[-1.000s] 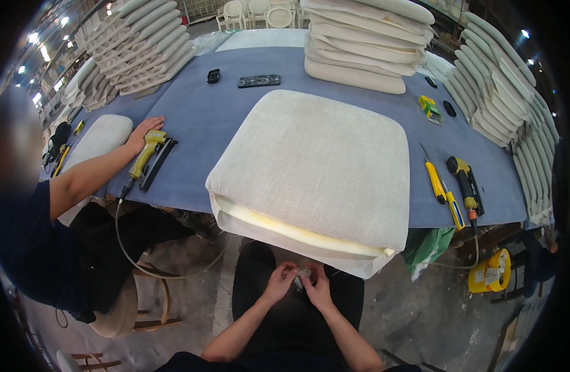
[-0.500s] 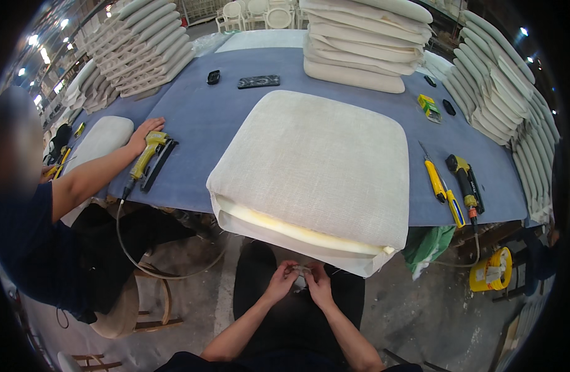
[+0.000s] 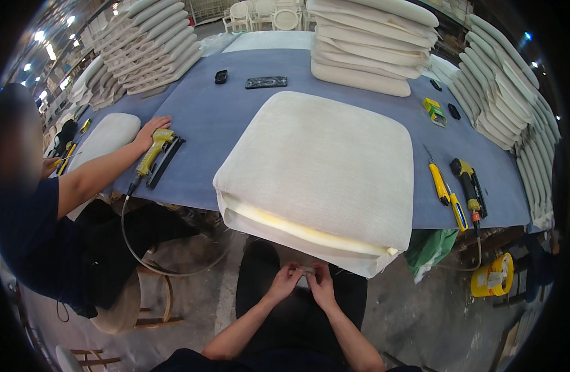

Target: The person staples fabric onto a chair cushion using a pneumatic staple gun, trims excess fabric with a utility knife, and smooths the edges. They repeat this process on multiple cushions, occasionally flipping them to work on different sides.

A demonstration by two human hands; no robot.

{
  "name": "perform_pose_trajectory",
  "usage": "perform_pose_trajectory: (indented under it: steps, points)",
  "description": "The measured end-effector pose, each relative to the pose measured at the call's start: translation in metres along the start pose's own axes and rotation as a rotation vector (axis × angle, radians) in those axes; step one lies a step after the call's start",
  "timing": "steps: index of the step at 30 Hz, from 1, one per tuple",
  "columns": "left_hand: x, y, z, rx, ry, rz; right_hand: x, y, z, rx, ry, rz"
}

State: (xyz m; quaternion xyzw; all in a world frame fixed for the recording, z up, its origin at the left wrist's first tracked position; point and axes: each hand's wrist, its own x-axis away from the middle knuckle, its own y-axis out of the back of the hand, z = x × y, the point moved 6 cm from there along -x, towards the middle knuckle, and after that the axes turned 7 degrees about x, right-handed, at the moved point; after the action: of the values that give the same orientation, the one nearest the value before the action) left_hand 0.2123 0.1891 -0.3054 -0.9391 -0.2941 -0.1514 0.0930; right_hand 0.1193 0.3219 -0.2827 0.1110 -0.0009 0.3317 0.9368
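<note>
Above my lap, my left hand (image 3: 286,282) and my right hand (image 3: 321,284) meet with their fingertips pinched. Between them is a small pale piece (image 3: 307,271), too small and too covered by the fingers to identify. Just beyond the hands, a large seat cushion (image 3: 322,173) in off-white woven fabric overhangs the table's near edge. Its front cover is unfastened, and a strip of yellowish foam (image 3: 297,227) shows above a loose fabric flap (image 3: 285,243). Neither hand visibly touches the cushion.
On the blue-covered table (image 3: 198,124) lie a yellow-green staple gun (image 3: 156,155) at left, another staple gun (image 3: 468,186) and yellow-handled tools (image 3: 443,189) at right. Cushion stacks (image 3: 372,49) stand behind. A co-worker's arm (image 3: 105,170) rests at left; a yellow bucket (image 3: 493,274) stands lower right.
The whole view has shifted slightly, so table things appear a little further right. My hands stay together over my lap, with only a small finger movement around the pale piece.
</note>
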Motion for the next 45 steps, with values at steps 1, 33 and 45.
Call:
perform_pose_trajectory:
  steps: [1, 33, 45]
  points:
    - [0.0, 0.001, 0.0, 0.019, -0.031, 0.001, 0.001, 0.0, 0.005, -0.053, -0.002, -0.029]
    - [0.007, -0.007, -0.022, -0.01, -0.003, 0.039, -0.003, 0.006, -0.008, -0.16, -0.11, -0.01]
    - [0.002, -0.006, -0.01, 0.105, -0.074, 0.099, -0.003, 0.0, -0.024, -0.102, -0.2, 0.042]
